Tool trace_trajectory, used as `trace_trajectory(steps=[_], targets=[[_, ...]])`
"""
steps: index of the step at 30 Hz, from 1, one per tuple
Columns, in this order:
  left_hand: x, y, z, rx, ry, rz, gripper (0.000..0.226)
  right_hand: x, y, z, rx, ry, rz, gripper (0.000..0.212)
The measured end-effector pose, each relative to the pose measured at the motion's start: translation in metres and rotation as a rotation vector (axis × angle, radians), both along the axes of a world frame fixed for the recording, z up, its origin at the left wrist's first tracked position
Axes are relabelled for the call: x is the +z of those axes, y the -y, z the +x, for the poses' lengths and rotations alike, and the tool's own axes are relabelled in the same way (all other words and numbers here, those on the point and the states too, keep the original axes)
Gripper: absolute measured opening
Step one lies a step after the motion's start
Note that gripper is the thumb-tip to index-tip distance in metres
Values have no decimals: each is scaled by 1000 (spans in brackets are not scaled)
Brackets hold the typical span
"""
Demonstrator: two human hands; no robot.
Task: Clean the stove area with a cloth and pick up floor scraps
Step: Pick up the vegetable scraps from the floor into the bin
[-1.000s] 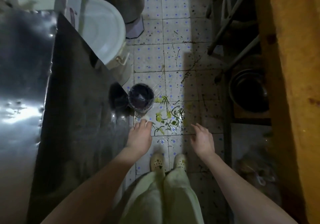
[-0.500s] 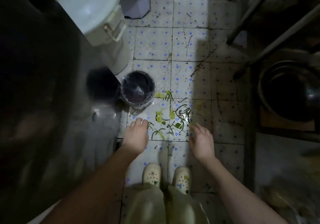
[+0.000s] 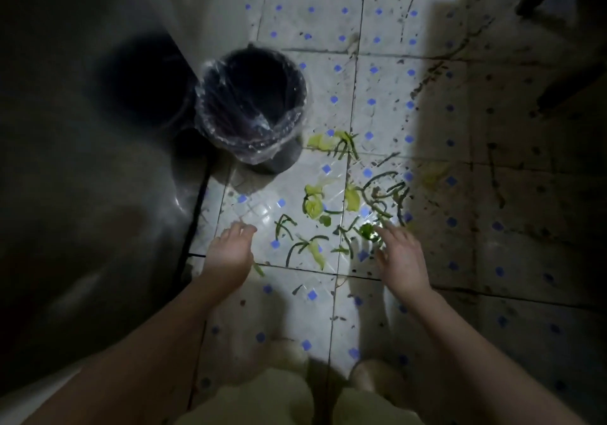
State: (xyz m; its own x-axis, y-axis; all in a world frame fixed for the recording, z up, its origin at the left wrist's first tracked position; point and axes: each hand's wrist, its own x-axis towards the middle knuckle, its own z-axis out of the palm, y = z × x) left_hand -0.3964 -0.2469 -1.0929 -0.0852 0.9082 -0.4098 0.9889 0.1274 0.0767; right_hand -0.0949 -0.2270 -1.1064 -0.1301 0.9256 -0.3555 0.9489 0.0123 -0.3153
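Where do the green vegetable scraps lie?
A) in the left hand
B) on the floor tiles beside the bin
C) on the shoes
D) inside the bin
B: the scraps are strewn over the floor tiles right of the bin, in front of the open left hand and right hand.

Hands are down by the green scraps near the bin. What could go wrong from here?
The scraps are thin strips scattered over several tiles; a pale piece in the shadow could be missed. The left hand and right hand are both empty and open; small slivers may slip a loose grip. The shoes stand close and could tread on strays.
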Motion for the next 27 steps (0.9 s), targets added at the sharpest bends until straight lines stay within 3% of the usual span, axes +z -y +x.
trace_trajectory(steps=[4,8,17,20,27], targets=[[-53,8,-18,-6,-7,-10,34,-52,-8,-3,68,-20,14,55],[-84,8,-32,-149,-28,-92,45,-78,-24,-5,78,13,55,66],[-108,9,-37,-412,-63,-111,21,-83,-8,-15,23,-63,85,55],[-113,8,-34,-390,-36,-98,12,-85,-7,-7,37,-57,92,57],[-97,-17,-7,-159,105,95,16,-83,-9,1,-16,-61,121,61]])
